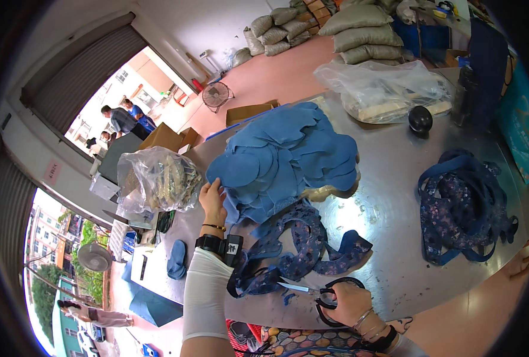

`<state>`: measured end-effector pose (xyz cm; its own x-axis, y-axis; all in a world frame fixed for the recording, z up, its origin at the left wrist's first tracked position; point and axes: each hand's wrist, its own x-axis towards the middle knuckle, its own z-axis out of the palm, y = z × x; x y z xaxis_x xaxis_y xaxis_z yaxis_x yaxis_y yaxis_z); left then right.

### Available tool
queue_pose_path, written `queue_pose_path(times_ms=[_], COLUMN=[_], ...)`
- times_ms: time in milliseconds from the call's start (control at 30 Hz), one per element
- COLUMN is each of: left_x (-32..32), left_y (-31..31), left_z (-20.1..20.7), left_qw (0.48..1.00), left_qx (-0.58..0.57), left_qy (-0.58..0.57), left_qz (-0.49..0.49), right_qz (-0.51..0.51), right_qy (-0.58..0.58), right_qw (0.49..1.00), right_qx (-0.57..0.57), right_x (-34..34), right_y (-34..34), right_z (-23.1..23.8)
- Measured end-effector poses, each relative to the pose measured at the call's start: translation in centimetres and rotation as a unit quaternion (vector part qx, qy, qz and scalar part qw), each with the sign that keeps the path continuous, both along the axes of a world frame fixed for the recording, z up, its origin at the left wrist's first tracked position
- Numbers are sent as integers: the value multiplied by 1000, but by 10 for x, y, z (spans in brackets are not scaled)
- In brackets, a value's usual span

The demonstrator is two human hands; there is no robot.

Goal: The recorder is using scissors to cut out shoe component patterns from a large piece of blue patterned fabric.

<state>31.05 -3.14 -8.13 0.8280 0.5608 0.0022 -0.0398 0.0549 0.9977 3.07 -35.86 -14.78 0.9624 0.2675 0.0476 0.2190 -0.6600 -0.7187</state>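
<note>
A big shiny table (389, 178) carries everything. The large pile of flat blue pieces (294, 154) sits near the surface's far edge. A heap of flowery strips (461, 202) lies by the right edge. Looser strips (297, 265) lie between the blue pile and the near edge. The left hand (213, 202) touches the pile's left side; one cannot tell if its fingers pinch a piece. The right hand (348, 303) grips black-handled scissors (315, 290) by the near edge. Best to lift gently and keep the blades off the strips.
</note>
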Motion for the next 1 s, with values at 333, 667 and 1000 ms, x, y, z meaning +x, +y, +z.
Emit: queue_pose_path(times_ms=[333, 667, 1000], left_x=[-13, -60, -168], left_y=[8, 65, 304], left_z=[9, 43, -33], left_qw=[974, 966, 985], left_qx=[-74, -98, 39], left_qy=[-145, -149, -41], left_qz=[-157, -189, 161], right_qz=[-28, -64, -127], right_qy=[-8, -39, -75], right_qw=[999, 996, 988], right_qx=[-22, -50, -47], right_x=[-3, -9, -15], right_y=[5, 19, 38], right_z=[2, 2, 18])
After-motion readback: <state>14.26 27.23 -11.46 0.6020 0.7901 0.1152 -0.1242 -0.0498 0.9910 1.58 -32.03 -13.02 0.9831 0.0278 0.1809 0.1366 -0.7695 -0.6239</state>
